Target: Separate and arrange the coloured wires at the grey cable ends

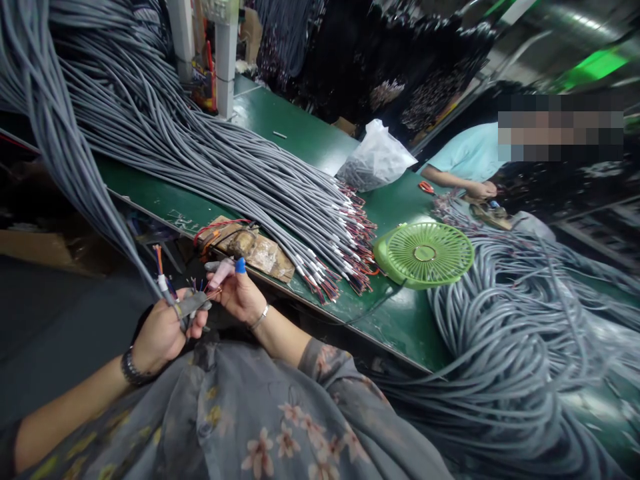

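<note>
My left hand is closed around a bundle of grey cables, which runs down from the heap at the upper left. Thin coloured wires fan out of white-banded cable ends just above that hand. Close beside it, my right hand has its fingers bent round the thin reddish wires of one end. Its thumb wears a blue fingertip cover, and another finger is wrapped in pale material. Grey wrapping covers some left fingers, and their exact grip is partly hidden.
Many grey cables lie across the green table, their stripped ends towards the middle. A wooden block sits at the near edge. A green fan, a plastic bag and coiled cables are further right, near a co-worker.
</note>
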Motion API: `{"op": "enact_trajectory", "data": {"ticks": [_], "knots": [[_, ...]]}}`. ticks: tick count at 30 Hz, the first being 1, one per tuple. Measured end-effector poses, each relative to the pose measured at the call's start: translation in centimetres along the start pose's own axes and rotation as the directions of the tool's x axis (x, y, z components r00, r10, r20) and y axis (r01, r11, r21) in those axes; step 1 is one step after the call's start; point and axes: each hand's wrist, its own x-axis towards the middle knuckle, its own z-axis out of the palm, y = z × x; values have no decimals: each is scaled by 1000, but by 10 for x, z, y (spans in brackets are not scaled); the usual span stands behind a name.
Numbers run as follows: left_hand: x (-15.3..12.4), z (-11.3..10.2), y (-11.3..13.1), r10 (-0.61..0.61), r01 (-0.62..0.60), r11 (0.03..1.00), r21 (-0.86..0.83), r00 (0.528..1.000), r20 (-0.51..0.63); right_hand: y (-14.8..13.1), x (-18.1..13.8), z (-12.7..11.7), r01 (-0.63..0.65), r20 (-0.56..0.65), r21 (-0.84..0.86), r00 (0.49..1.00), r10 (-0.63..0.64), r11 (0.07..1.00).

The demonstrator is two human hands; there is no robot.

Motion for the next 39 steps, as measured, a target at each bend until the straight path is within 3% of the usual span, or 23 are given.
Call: {"op": "enact_trajectory", "data": {"ticks": [5, 10, 15, 20, 23, 28, 34, 39], "knots": [[-7, -7, -5, 38, -40, 995, 92, 999, 24, -10, -14, -15, -127, 113, -285, 980, 164, 950], [-8, -14, -13, 83, -90, 979, 185, 996, 44, -17, -28, -17, -86, 163, -467, 970, 181, 880], [-5, -19, -16, 116, -146, 955, 258, 985, 126, -15, -29, -5, -33, 101, -489, 990, 94, 872], [0, -23, -19, 27, -123, 922, 368, 966, 255, -7, -26, 1, -28, 76, -506, 994, 77, 862], [2, -23, -22, 49, -106, 946, 307, 981, 189, -5, -27, -4, -9, 69, -464, 997, 46, 886], [-1, -18, -21, 99, -113, 973, 200, 992, 78, -5, -36, -13, -81, 81, -404, 989, 124, 911], [-1, -16, -20, 104, -127, 965, 230, 988, 112, 6, -39, 0, 41, -14, -442, 999, -52, 896], [-1, -18, -22, 101, -136, 953, 271, 985, 138, 6, -37, 7, 62, -42, -457, 995, -91, 887]]}}
